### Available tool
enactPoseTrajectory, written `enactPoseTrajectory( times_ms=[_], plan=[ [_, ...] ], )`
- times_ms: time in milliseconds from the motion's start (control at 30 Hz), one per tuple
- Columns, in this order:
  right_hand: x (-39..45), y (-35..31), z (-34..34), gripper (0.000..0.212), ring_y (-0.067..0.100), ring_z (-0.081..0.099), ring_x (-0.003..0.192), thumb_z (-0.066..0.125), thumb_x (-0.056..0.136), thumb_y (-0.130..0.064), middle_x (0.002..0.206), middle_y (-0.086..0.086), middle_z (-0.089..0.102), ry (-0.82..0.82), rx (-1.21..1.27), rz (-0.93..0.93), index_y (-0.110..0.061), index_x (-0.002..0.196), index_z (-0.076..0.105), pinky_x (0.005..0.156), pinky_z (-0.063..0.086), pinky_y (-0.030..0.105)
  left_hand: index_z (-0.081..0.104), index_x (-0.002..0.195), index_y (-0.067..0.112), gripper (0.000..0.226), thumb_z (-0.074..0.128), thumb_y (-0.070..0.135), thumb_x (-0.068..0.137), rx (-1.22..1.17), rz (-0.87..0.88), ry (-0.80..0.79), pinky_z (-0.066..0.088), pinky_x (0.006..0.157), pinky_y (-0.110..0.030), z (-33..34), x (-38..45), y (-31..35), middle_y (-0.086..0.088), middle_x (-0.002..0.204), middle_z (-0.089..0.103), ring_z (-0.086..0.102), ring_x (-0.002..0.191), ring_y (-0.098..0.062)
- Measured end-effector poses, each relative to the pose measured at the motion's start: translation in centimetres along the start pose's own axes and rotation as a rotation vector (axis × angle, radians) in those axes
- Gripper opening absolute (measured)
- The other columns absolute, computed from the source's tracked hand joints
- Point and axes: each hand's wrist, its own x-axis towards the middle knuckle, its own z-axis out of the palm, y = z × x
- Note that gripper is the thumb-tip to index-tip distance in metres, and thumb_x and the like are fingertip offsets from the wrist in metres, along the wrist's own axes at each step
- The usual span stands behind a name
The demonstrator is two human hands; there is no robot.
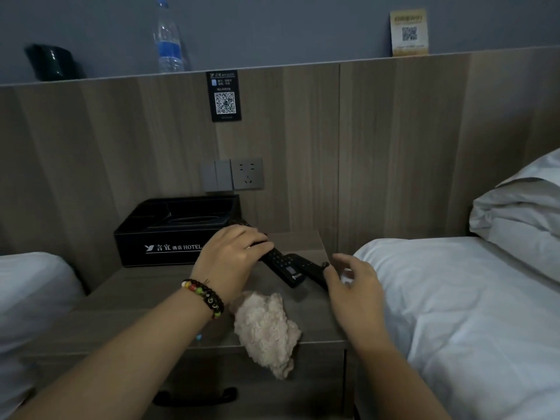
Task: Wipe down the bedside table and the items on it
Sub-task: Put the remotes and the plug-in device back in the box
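A pink cloth (pixel 266 325) lies crumpled on the front edge of the bedside table (pixel 145 301), one end drooping over the drawer front; it sits just below the left hand (pixel 233 259) and to the left of the right hand (pixel 354 286), touched by neither as far as can be seen. Behind it, two black remotes lie side by side at the table's right rear. The left hand, with a beaded bracelet (pixel 204 297) on its wrist, curls its fingers over the upper end of the longer remote (pixel 280 265) and grips it, while the remote's lower end points toward the cloth. The second remote (pixel 312 269) lies just to the right, touching or nearly touching the first. The right hand hovers beside it with fingers loosely spread and relaxed, holding nothing; its thumb tip is close to that remote's near end, though whether they touch cannot be told. A black tray (pixel 160 237) marked HOTEL stands at the back left of the table, against the wood panel, with the left hand just in front of its right corner. Above it are a switch and socket plate (pixel 233 175) and a dark QR card (pixel 225 97). On the ledge above stand a water bottle (pixel 168 40), a dark cup (pixel 50 62) and a yellow QR sign (pixel 409 31). White beds flank the table, with a pillow (pixel 521 207) on the right.
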Motion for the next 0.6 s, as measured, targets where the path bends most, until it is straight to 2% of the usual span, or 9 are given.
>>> enactPoseTrajectory(
  times_ms=[67,133,200,267,367,400,467,533,600],
  plan=[
    [-0.2,-1.2,0.0,0.016,0.01,0.066,0.086,0.064,0.089,-0.023,0.097,0.0,0.069,-0.177,0.233,0.144,-0.018,0.104,0.069,0.077,0.054,0.023,0.074,0.102,0.016,0.037,0.076,-0.001,0.069,-0.016,-0.027,0.04,0.047,0.096,-0.037,-1.4,-1.1,0.3,-0.001,0.106,0.071,0.065,0.104,-0.023],
    [-1.0,-2.8,0.2,0.012,0.013,0.069,0.075,0.067,0.087,-0.02,0.088,0.005,0.072,-0.402,0.407,0.259,-0.015,0.097,0.071,0.067,0.056,0.028,0.075,0.101,0.014,0.035,0.075,0.0,0.07,-0.034,-0.071,0.08,0.049,0.095,-0.041,-2.6,-2.4,0.9,-0.003,0.106,0.071,0.065,0.104,-0.024],
    [-2.1,-4.1,0.6,0.013,0.016,0.071,0.076,0.068,0.086,-0.018,0.087,0.008,0.073,-0.596,0.475,0.321,-0.011,0.097,0.072,0.064,0.056,0.026,0.075,0.101,0.014,0.032,0.073,0.0,0.073,-0.068,-0.129,0.126,0.05,0.094,-0.042,-3.4,-3.6,1.5,-0.004,0.107,0.071,0.065,0.105,-0.024],
    [-3.0,-5.0,1.0,0.018,0.021,0.071,0.078,0.067,0.086,-0.012,0.086,0.013,0.073,-0.699,0.557,0.385,-0.004,0.102,0.07,0.064,0.057,0.024,0.075,0.102,0.013,0.027,0.062,0.003,0.081,-0.105,-0.178,0.188,0.047,0.098,-0.04,-3.9,-4.9,1.8,-0.005,0.11,0.07,0.063,0.108,-0.024],
    [-3.8,-5.8,1.4,0.021,0.023,0.071,0.078,0.065,0.085,-0.003,0.091,0.018,0.073,-0.708,0.64,0.438,0.001,0.106,0.068,0.064,0.057,0.023,0.072,0.11,0.011,0.031,0.059,0.002,0.084,-0.159,-0.398,0.267,0.045,0.101,-0.037,-4.8,-7.0,2.6,-0.012,0.128,0.06,0.055,0.12,-0.024],
    [-4.0,-5.9,1.7,0.021,0.023,0.071,0.079,0.065,0.085,-0.001,0.093,0.018,0.073,-0.687,0.661,0.45,0.002,0.105,0.068,0.064,0.057,0.023,0.071,0.113,0.012,0.034,0.061,0.002,0.082,-0.195,-0.544,0.301,0.045,0.1,-0.033,-5.4,-7.5,2.8,-0.011,0.133,0.055,0.053,0.121,-0.019],
    [-4.5,-6.1,2.4,0.018,0.024,0.072,0.08,0.065,0.084,0.0,0.094,0.019,0.073,-0.632,0.687,0.476,0.003,0.101,0.069,0.063,0.056,0.023,0.067,0.119,0.022,0.039,0.063,0.006,0.083,-0.336,-0.889,0.382,0.049,0.092,-0.021,-6.5,-7.7,2.6,0.001,0.137,0.05,0.051,0.109,0.006],
    [-5.3,-6.6,3.5,0.016,0.026,0.073,0.081,0.066,0.082,0.0,0.094,0.02,0.073,-0.578,0.699,0.497,0.003,0.098,0.07,0.061,0.056,0.023,0.059,0.124,0.029,0.042,0.062,0.009,0.087,-0.663,-1.201,0.431,0.048,0.095,-0.022,-6.9,-7.5,2.3,0.007,0.134,0.052,0.053,0.104,0.01],
    [-6.2,-7.0,4.5,0.017,0.025,0.072,0.073,0.068,0.082,0.0,0.091,0.022,0.072,-0.534,0.735,0.531,0.004,0.098,0.068,0.051,0.053,0.019,0.055,0.127,0.024,0.04,0.061,0.01,0.089,-1.173,-1.401,0.428,0.047,0.1,-0.036,-7.2,-7.3,2.2,0.003,0.121,0.063,0.06,0.106,-0.004]
  ],
)
